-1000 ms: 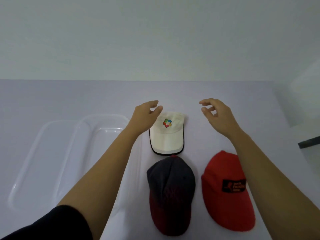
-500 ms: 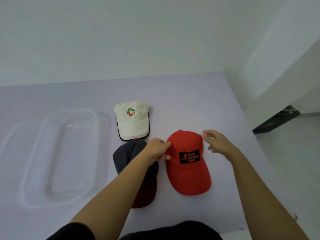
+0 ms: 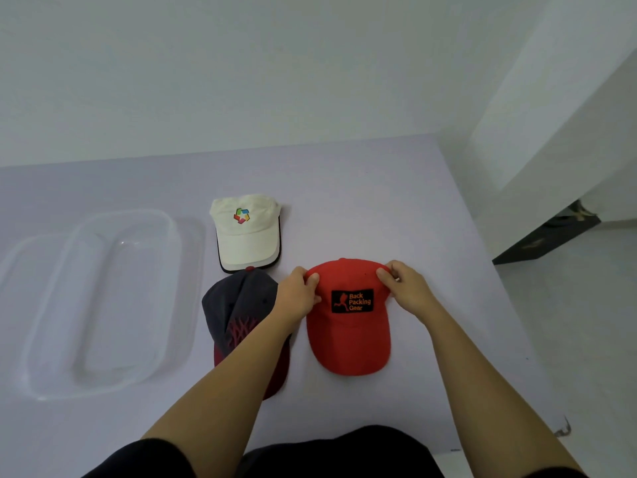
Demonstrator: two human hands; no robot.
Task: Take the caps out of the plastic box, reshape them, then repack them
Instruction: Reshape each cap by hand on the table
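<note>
Your left hand [image 3: 299, 295] and forearm cover the right side of the dark cap [image 3: 238, 315] beside it. Fingertips of both hands tuck behind the red cap [image 3: 348, 326], out of sight. The clear plastic box [image 3: 103, 305], well left of that hand, runs past the picture's edge.

pale lilac table [image 3: 379, 188] against plain white wall [image 3: 241, 70].

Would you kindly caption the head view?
Both hands, left and right, pinch the red fabric cap beside an empty clear plastic box.

Red cap [image 3: 348, 326] flat on table, white cap [image 3: 246, 232], clear box [image 3: 103, 298]
</note>
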